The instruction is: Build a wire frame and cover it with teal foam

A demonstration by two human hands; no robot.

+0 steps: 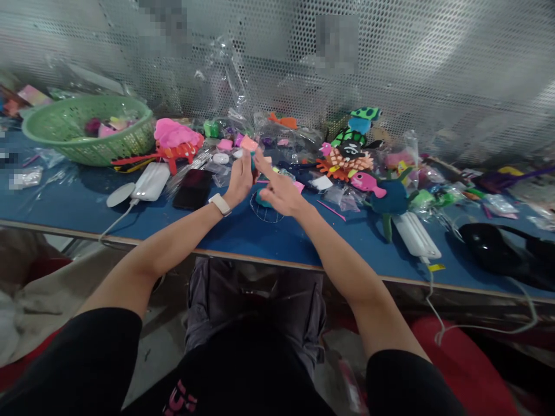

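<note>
Both hands are raised over the blue table (277,240), close together at the middle. Between my left hand (241,178) and my right hand (280,188) is a small piece of teal clay (253,160), pressed by the fingers and palms. Below my right hand, a teal lump (262,198) sits on a round wire frame (267,215), partly covered by that hand. Just beyond the fingertips is an orange-pink piece (248,143). A dark phone (193,189) lies left of my left wrist, and a pink stick (331,210) lies to the right of my right hand.
A green basket (87,138) stands at the left, beside a pink and red clay figure (177,138). White power banks (151,181) lie at both sides. Colourful clay sea creatures (347,159) and plastic bags fill the back. A black object (498,248) is at the right.
</note>
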